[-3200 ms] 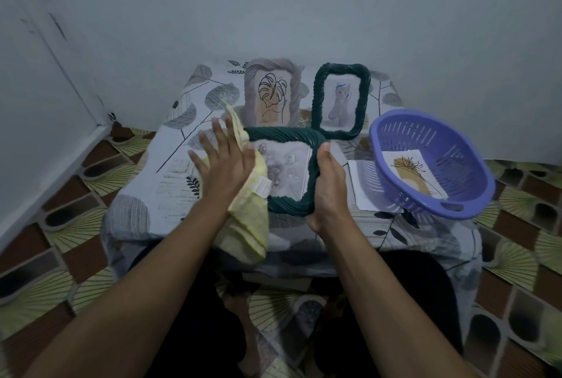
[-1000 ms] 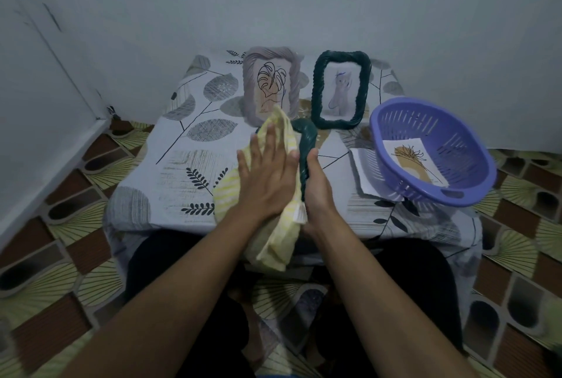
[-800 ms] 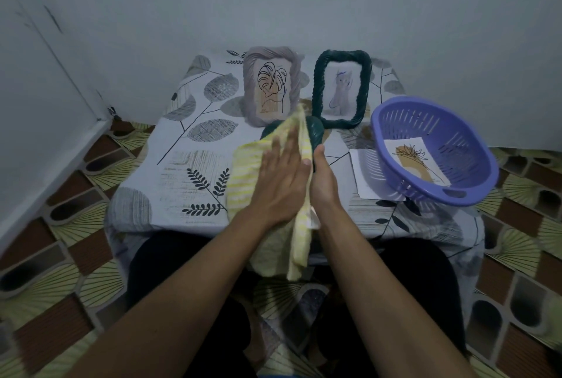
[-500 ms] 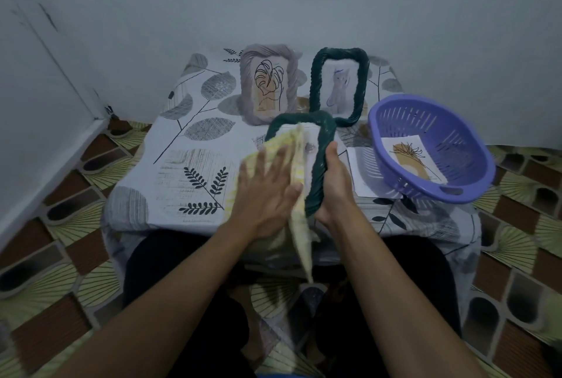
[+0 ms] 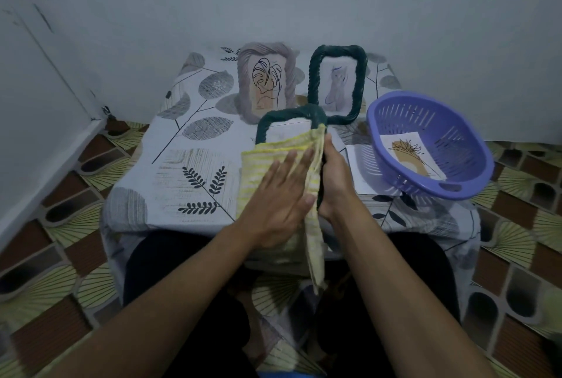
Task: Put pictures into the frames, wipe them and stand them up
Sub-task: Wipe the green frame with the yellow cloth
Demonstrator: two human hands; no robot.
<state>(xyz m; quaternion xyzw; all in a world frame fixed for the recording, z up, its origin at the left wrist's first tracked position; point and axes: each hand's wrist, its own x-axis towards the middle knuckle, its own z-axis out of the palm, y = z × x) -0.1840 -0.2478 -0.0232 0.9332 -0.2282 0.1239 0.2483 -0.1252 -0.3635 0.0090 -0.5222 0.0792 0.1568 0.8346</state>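
Dark green frame [image 5: 291, 114], held upright above the near middle of the table [image 5: 194, 146]. Only its top rail and upper left corner show; a yellow cloth [image 5: 275, 149] covers the lower part, so the picture inside is hard to make out beyond a pale strip. The rim looks twisted, like rope. The left hand [image 5: 278, 195] lies flat and spread wide on the cloth, pressing it against the frame's face. The right hand [image 5: 334, 178] is closed around the frame's right edge; its fingers are hidden behind the frame. The cloth's tail hangs below the table edge between the forearms. Behind stand two frames, upright and side by side: a grey frame [image 5: 267, 79] with a leaf line drawing, and a second green frame [image 5: 337, 85] whose faint bluish drawing is unclear. To the right, a purple basket [image 5: 465, 186] rests tilted on a sheet of paper [image 5: 357, 161] and holds a picture [image 5: 407, 152] of a yellow plant, partly veiled by the basket's wall.
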